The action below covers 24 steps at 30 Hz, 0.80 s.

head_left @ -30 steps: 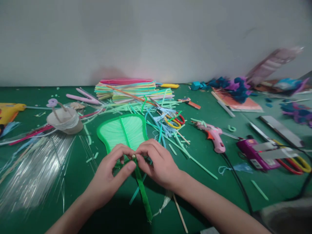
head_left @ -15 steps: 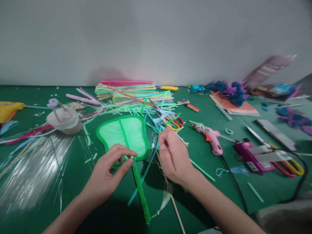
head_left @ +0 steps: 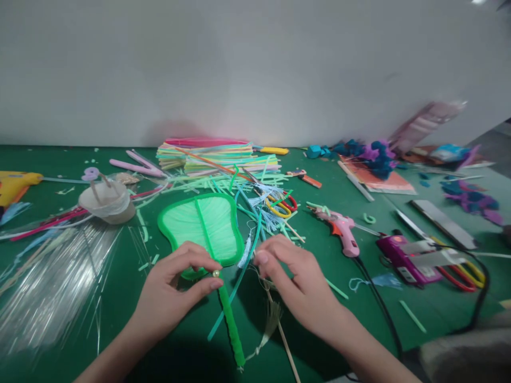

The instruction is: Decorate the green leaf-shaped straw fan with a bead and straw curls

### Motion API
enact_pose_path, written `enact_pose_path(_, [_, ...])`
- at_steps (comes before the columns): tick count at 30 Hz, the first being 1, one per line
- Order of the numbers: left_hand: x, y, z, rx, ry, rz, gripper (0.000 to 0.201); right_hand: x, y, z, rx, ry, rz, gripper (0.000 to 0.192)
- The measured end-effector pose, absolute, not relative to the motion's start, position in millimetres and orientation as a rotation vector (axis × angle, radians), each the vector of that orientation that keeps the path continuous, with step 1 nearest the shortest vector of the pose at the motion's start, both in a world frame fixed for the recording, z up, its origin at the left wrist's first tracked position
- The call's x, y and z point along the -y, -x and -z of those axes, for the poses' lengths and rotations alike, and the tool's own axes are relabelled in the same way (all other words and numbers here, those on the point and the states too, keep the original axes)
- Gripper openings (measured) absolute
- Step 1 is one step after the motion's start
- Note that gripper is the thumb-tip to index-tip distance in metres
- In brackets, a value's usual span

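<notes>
My left hand (head_left: 171,290) pinches a small pearly bead (head_left: 216,274) between thumb and forefinger. It is over the spot where the handle of a green hand fan (head_left: 223,226) meets the leaf-shaped panel. The fan lies on the table, its handle wrapped in fuzzy green and pointing towards me. A pale tassel (head_left: 272,317) is tied at the handle's end by a cord. To the right, my right hand (head_left: 297,274) is closed, thumb and fingertips together; what they hold is too small to make out. Thin thread loops hang just below those fingers, above a wooden stick (head_left: 284,340).
Coloured pipe cleaners (head_left: 211,159) are stacked against the wall. Yellow-and-red scissors (head_left: 281,206) lie among blue tassels behind my right hand. A pink glue gun (head_left: 343,231), its cable and a purple box (head_left: 407,259) are at the right. A paper cup (head_left: 112,207) stands at the left.
My right hand has come down slightly and turned, so its thumb and fingertips now show. The left hand stays at the handle with the bead. The whole view has shifted a little.
</notes>
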<state>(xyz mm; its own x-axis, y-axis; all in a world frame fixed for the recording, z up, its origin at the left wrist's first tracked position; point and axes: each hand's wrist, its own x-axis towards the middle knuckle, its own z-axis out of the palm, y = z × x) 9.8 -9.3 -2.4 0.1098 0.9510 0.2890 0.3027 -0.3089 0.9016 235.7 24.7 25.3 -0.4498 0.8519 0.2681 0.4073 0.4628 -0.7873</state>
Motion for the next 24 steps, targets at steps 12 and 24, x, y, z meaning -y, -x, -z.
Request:
enact_pose_path(12, [20.0, -13.8, -10.1, -1.318, -2.297, -1.433, 0.010, -16.4, -199.1, -22.9, 1.202, 0.949, -2.099, 0.039])
enact_pose_path(24, [16.7, -14.1, -7.1, -1.394, -2.439, -1.387, 0.018, -23.7, -196.0, -10.1, 1.044, 0.930, -2.139, 0.025])
